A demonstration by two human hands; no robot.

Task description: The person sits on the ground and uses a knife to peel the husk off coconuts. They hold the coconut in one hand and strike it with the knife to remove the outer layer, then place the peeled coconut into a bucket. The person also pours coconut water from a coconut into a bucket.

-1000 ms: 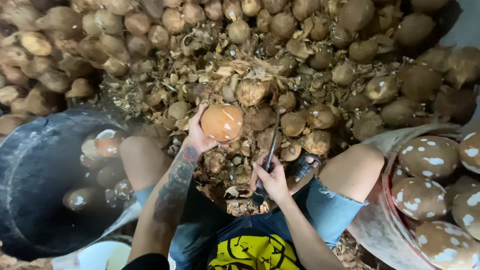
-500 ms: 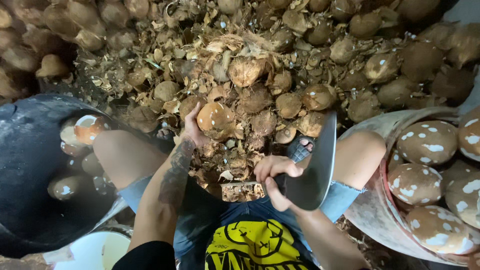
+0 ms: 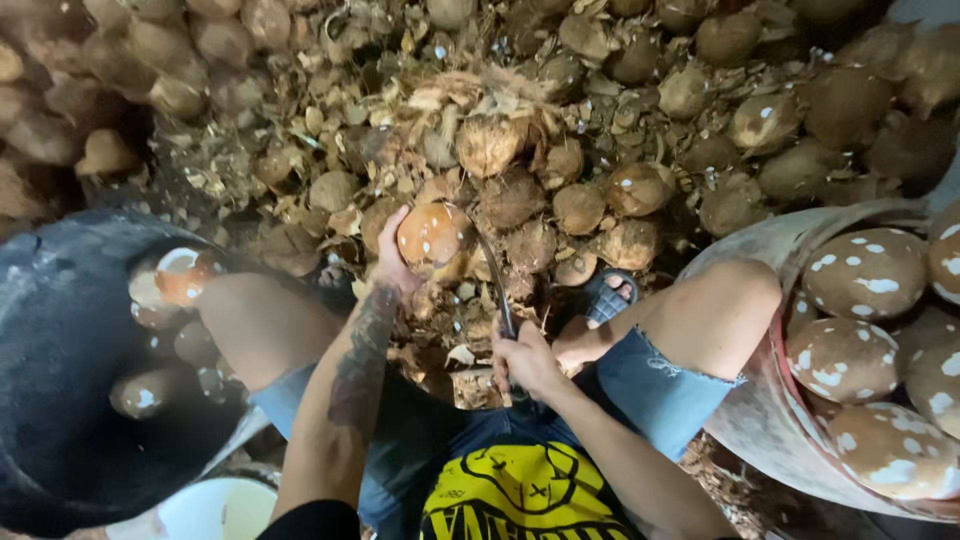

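Observation:
My left hand (image 3: 392,262) grips a round, partly peeled brown coconut (image 3: 430,235) held out between my knees. My right hand (image 3: 527,362) is closed on the handle of a dark curved knife (image 3: 497,285); its blade runs up to the right side of the coconut. I sit with bare knees spread, in cut denim shorts, and a tattoo runs along my left forearm. Husk scraps lie on the ground under the coconut.
A big heap of brown coconuts (image 3: 620,130) and husk pieces fills the ground ahead. A dark round tub (image 3: 60,400) with peeled coconuts in water stands at left. A pale basin (image 3: 760,440) of peeled, spotted coconuts sits at right. A white bucket (image 3: 210,505) is at bottom left.
The knife was swung out flat to the right half a second ago; now its blade is back against the coconut. The coconut has stayed in my left hand, slightly lower.

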